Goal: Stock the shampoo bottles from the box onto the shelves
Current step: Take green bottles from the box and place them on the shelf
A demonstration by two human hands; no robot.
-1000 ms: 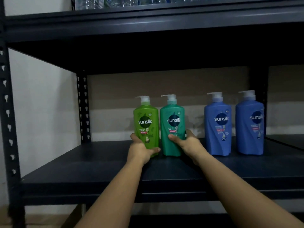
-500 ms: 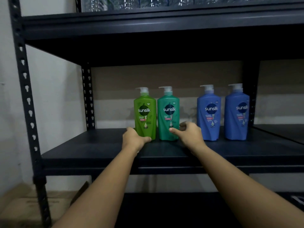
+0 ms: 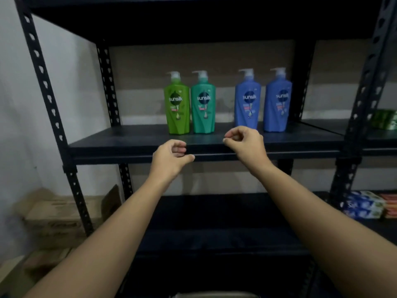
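Several pump shampoo bottles stand upright in a row on the dark shelf (image 3: pixel 133 138): a light green bottle (image 3: pixel 177 106), a teal bottle (image 3: pixel 203 106) touching it, then a gap and two blue bottles (image 3: pixel 247 104) (image 3: pixel 278 102). My left hand (image 3: pixel 169 159) hovers in front of the shelf's front edge, below the green bottle, fingers loosely curled and holding nothing. My right hand (image 3: pixel 245 143) hangs at the shelf edge between the teal and first blue bottle, fingers curled, also holding nothing. Neither hand touches a bottle.
Cardboard boxes (image 3: pixel 58 214) sit on the floor at the lower left, beside the rack's perforated post (image 3: pixel 49 100). A lower shelf (image 3: pixel 214 211) lies beneath. On the neighbouring rack at right are boxed goods (image 3: pixel 363 204) and a green pack (image 3: pixel 384 119).
Both hands have let go of the green and teal bottles and pulled back from them to the shelf's front edge. The view has drawn back and tilted lower.
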